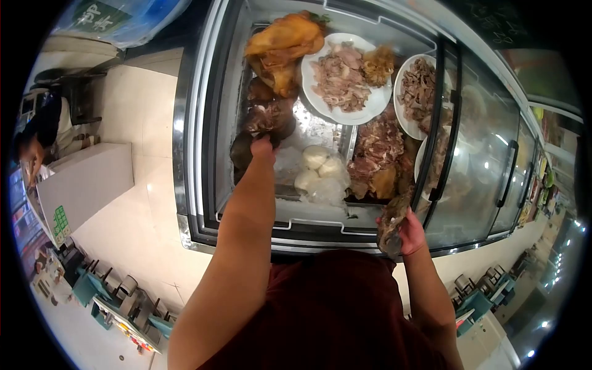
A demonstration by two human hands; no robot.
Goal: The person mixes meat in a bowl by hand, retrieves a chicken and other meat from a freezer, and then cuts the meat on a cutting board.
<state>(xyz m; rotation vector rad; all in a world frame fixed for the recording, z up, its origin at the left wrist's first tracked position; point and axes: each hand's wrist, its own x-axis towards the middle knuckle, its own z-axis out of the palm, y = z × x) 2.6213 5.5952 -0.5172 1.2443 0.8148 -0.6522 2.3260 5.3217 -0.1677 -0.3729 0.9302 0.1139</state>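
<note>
Pale floor tiles (154,111) flank an open display case (185,229). Over its near rim, the right hand (412,233) grips a dark piece of meat (390,229). Brown meat (270,116) lies by the left hand (263,150), whose grip is hidden; I cannot tell its state. Farther off, golden poultry (287,37) touches a white plate (346,118).

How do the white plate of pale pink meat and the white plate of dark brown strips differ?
The pale-meat plate looks rounder and wider, the brown-strip plate narrower and oval. The black frame clears the pale-meat plate but partly hides the brown-strip plate. Both are white.
</note>
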